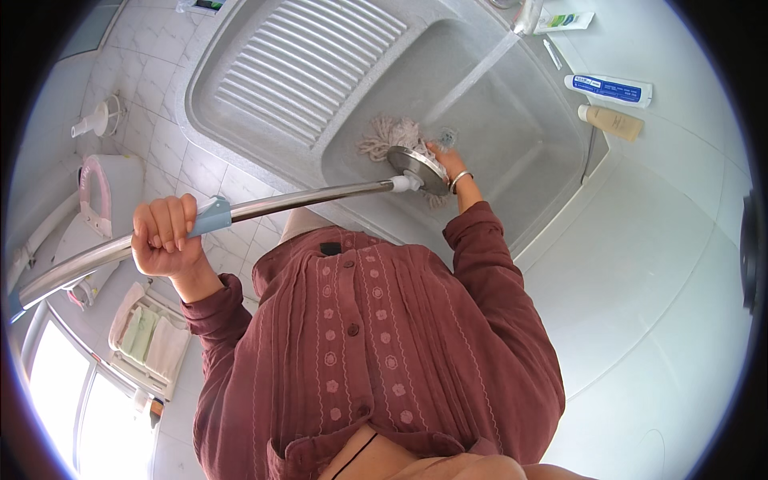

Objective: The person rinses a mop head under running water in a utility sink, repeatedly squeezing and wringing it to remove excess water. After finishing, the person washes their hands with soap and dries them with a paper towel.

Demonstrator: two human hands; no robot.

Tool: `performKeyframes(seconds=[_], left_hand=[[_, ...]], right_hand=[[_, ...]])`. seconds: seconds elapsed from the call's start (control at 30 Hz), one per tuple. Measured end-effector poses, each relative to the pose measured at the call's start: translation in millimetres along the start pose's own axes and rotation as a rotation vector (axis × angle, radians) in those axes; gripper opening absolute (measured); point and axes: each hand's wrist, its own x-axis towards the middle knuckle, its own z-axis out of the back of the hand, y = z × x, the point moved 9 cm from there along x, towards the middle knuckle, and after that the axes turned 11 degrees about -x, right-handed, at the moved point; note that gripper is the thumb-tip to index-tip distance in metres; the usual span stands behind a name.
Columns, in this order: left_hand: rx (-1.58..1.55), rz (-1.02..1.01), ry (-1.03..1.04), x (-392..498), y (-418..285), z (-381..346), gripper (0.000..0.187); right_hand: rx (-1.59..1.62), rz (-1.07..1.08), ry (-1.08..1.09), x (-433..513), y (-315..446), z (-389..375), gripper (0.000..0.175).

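My left hand (166, 236) is closed around the metal mop handle (312, 200), at its light blue plastic grip (211, 219). The handle slants down to a round metal mop disc (418, 170) in the basin of a grey laundry sink (510, 150). Pale, stringy mop strands (393, 135) spread out from under the disc. My right hand (449, 162), with a bangle at the wrist, is at the disc's far side against the strands; its fingers are partly hidden, so its grip is unclear. Water runs from the faucet (528, 18) into the basin.
A ribbed washboard (312, 66) forms the sink's left part. On the right ledge lie a blue and white tube (609, 90), a beige tube (612, 122) and a white and green tube (565, 22). Towels (150, 339) hang on a rack at lower left. A wall borders the sink's right side.
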Motion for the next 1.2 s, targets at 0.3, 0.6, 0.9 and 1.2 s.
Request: performKeyframes(seconds=[0.3, 0.6, 0.9, 1.2], left_hand=[[0.011, -0.066, -0.187, -4.4, -15.4, 25.6, 0.032], [-0.029, -0.126, -0.457, -13.8, -18.8, 67.1, 0.034], [-0.044, -0.118, -0.507, -15.7, -21.4, 83.4, 0.034], [-0.095, -0.121, -0.574, -23.0, -33.2, 106.9, 0.035]], right_hand=[[0.400, 0.210, -0.054, -19.5, 52.2, 41.2, 0.051], [-0.132, 0.047, -0.580, -10.4, 23.3, 92.3, 0.066], [0.648, 0.068, 0.184, -10.8, 71.6, 8.2, 0.054], [0.494, 0.109, 0.181, -7.7, 73.3, 19.7, 0.042]])
